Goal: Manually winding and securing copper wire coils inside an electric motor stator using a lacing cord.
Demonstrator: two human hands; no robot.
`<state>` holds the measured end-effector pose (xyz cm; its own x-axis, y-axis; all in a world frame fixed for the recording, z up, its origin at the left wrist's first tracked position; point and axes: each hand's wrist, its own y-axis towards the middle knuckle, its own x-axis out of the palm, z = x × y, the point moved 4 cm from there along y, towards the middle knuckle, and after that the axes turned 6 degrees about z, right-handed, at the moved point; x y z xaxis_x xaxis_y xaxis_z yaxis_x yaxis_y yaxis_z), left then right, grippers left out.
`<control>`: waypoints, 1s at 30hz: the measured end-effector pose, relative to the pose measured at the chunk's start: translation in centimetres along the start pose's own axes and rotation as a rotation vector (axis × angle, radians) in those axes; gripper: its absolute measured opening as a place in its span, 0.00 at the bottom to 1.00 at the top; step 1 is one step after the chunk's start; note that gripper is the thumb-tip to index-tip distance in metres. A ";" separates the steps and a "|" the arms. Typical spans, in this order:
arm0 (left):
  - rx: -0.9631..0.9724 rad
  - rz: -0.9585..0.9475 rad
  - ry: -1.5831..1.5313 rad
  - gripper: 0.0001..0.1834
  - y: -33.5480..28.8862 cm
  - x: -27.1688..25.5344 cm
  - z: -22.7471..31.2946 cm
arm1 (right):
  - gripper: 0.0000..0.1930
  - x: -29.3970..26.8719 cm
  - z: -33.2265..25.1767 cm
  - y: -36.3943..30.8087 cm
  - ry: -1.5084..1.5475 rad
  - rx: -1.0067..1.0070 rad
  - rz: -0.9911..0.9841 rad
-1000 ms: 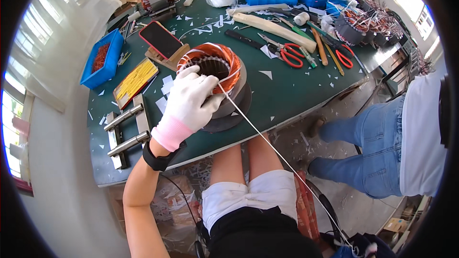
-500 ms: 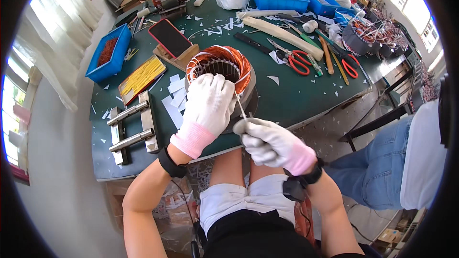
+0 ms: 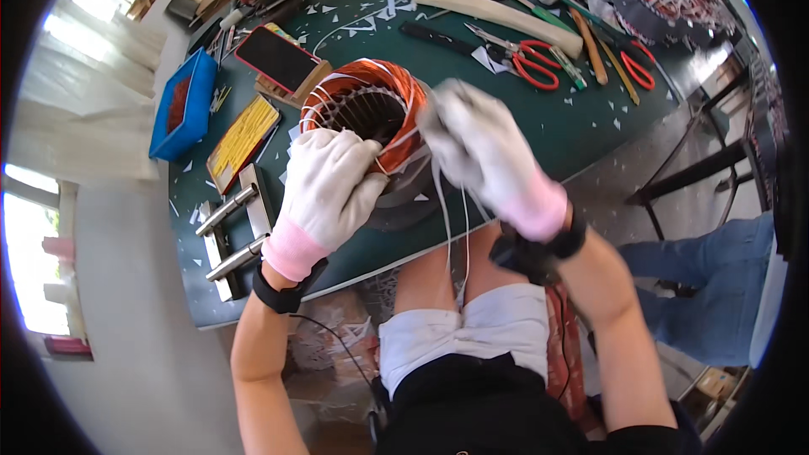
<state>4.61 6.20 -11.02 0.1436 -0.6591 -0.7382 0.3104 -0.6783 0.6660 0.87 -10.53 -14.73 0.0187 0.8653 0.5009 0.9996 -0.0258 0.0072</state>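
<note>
A motor stator (image 3: 408, 94) stands near the table's front edge, its orange copper winding ringed with white lacing. My left hand (image 3: 327, 175), in a white glove with a pink cuff, is closed over the winding's near left rim; its fingertips are partly hidden. At the stator's right side is my right hand (image 3: 482, 141), gloved alike and smeared by motion. Its fingers look curled round a white cord (image 3: 445, 211), which runs from the winding to this hand and hangs in a loop toward my lap.
Left of the stator lie a yellow bundle of strips (image 3: 242, 145), a metal frame with two bars (image 3: 232, 211) and a blue bin (image 3: 195, 93). A phone (image 3: 275, 59) leans on a wooden stand behind. Red-handled scissors (image 3: 536, 66) and wooden sticks lie to the right. Another person (image 3: 708, 286) stands at right.
My right hand has moved up and away to the stator's right side, drawing the cord. My left hand remains on the near rim. The view has shifted.
</note>
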 end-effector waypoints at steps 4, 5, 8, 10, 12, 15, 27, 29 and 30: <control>-0.139 0.015 0.062 0.11 0.3 1.0 0.2 | 0.13 -1.6 -2.9 2.5 -0.147 0.094 -0.156; -0.129 0.012 0.058 0.11 0.4 1.0 0.2 | 0.13 -2.6 -3.5 1.9 -0.234 0.093 -0.154; -0.093 -0.002 0.065 0.11 0.7 0.5 0.5 | 0.11 -5.9 -3.6 -1.5 -1.164 -0.638 0.461; -0.091 -0.035 0.121 0.11 0.5 0.4 0.2 | 0.13 -4.6 -1.4 -4.2 -1.078 -0.606 0.503; -0.074 0.009 0.096 0.11 0.8 0.5 0.3 | 0.18 -1.4 -0.4 -5.7 -0.912 -0.735 0.304; -0.067 -0.003 0.083 0.13 0.7 0.4 0.4 | 0.21 1.2 1.3 -5.4 -1.034 -0.932 0.387; -0.097 -0.221 0.233 0.15 2.0 0.4 0.2 | 0.23 0.5 7.2 -7.2 0.313 0.069 0.294; -0.135 -0.349 0.160 0.14 2.8 0.4 -0.1 | 0.20 -0.7 7.0 -8.5 0.244 0.355 -0.108; -0.197 -0.469 0.095 0.14 2.7 0.7 -0.4 | 0.17 -0.5 5.8 -8.5 0.019 0.414 -0.168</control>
<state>5.96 4.05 -9.75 0.0289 -0.2602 -0.9651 0.5316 -0.8136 0.2353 -7.52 -7.85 -20.04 -0.1407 0.8308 0.5385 0.9124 0.3200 -0.2552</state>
